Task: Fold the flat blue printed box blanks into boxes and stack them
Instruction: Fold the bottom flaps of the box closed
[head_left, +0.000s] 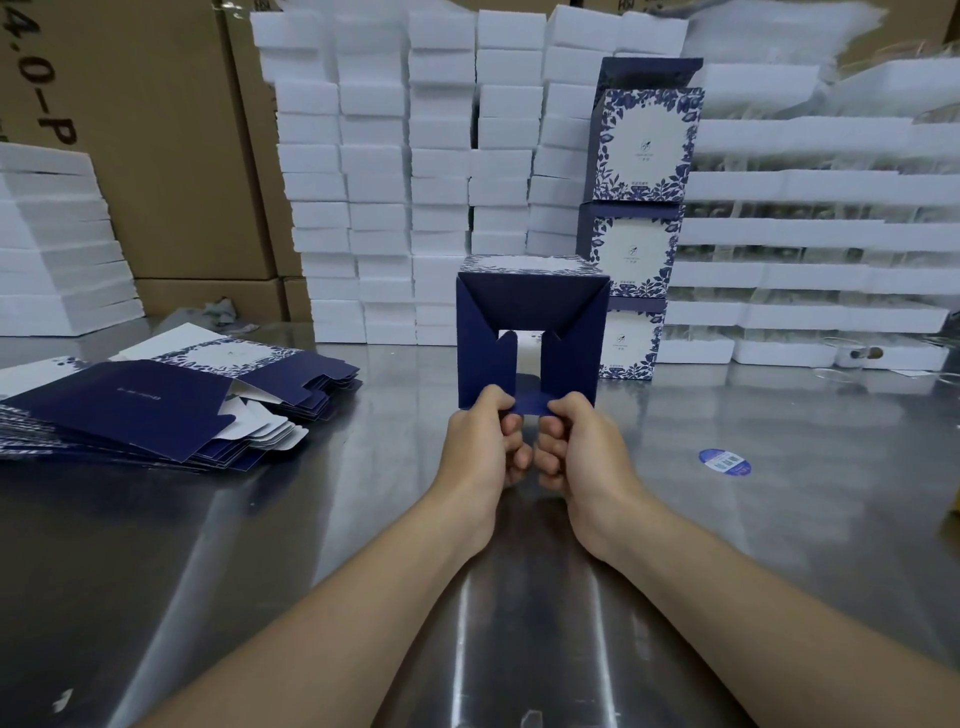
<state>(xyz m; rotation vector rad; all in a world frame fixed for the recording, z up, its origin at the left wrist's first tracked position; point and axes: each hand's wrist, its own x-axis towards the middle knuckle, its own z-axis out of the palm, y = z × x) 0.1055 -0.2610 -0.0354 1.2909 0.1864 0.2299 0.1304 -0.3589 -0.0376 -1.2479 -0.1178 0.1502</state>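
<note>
We work at a shiny metal table (727, 519), with brown cartons (171, 156) and white foam blocks (441, 156) piled behind. Flat blue blanks (156, 405) lie heaped on our left, and three folded boxes (644, 145) stand stacked at the back. Our left hand (483, 441) and right hand (587, 447) pinch the bottom flap (535, 402) of a half-folded box (530, 322) in the middle.

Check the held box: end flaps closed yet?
Box not closed: top and side flaps folded in, a gap shows in the middle; left hand and right hand pinch the last flap.
</note>
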